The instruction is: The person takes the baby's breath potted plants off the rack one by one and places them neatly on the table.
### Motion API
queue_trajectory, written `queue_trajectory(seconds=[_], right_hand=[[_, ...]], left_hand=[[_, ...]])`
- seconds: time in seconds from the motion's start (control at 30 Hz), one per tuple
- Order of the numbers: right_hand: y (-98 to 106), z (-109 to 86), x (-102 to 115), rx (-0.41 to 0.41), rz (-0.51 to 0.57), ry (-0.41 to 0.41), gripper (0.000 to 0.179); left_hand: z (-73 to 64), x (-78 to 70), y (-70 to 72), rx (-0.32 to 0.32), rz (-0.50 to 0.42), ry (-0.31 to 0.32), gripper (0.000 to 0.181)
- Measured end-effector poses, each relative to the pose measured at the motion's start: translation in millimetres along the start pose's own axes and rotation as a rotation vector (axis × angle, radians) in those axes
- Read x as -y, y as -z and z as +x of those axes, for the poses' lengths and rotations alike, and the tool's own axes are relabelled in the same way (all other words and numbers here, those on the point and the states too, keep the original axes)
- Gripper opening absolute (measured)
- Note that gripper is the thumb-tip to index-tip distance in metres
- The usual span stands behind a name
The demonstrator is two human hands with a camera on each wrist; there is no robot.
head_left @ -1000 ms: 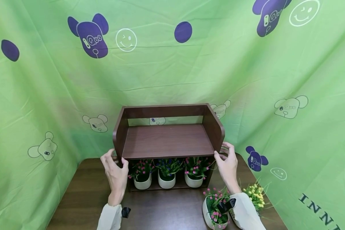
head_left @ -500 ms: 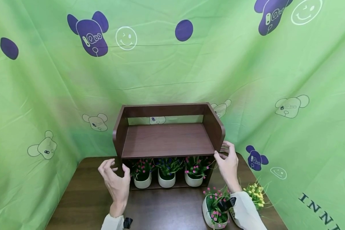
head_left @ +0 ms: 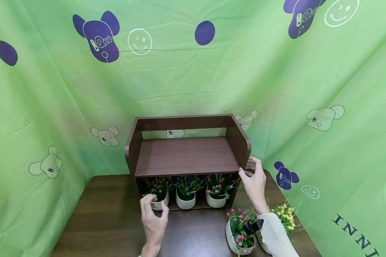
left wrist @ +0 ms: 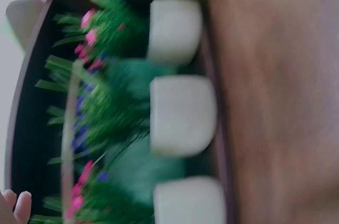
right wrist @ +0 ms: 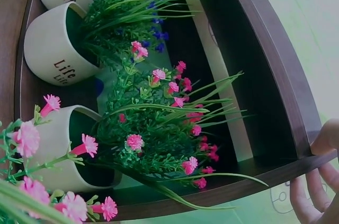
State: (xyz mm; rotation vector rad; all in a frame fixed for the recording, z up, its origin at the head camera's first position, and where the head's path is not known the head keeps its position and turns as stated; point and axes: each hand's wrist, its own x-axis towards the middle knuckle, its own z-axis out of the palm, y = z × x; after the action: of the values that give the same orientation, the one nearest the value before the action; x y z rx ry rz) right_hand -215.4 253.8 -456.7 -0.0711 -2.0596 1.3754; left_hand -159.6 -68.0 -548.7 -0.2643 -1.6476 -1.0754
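A dark brown two-tier wooden shelf (head_left: 186, 154) stands on the table. My right hand (head_left: 255, 184) grips its right side panel near the upper board, thumb at the front edge and fingers on the outer face. In the lower tier are three white pots of artificial flowers: a left pink one (left wrist: 189, 205), a middle blue one (head_left: 185, 202) and a right pink one (head_left: 216, 200). My left hand (head_left: 154, 225) is in front of the left pot, partly covering it in the head view. Its fingers are loosely bent, with nothing visible between them.
On the table (head_left: 93, 217), under my right forearm, stands another white pot with pink flowers (head_left: 241, 235). A yellow-flowered plant (head_left: 285, 217) is beside it, partly hidden by the sleeve. A green printed cloth (head_left: 186, 78) hangs behind and at the sides.
My left hand has let go of the shelf's left side and moved right and nearer, in front of the left pot. My right hand keeps its grip on the shelf.
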Motion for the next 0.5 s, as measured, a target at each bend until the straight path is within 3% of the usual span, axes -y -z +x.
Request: queue_trajectory(seconds=[0.23,0.5], right_hand=[[0.2,0.5,-2.2,-0.002,0.011,-0.001,0.051],[-3.0,-0.5,-1.6,-0.015,0.006,-0.011,0.049]], left_hand=[[-34.5,-11.3,-21.0,0.212,-0.063,0.009,0.041],[-63.2,-16.5,-52.5,0.513,0.032,0.083,0.042]])
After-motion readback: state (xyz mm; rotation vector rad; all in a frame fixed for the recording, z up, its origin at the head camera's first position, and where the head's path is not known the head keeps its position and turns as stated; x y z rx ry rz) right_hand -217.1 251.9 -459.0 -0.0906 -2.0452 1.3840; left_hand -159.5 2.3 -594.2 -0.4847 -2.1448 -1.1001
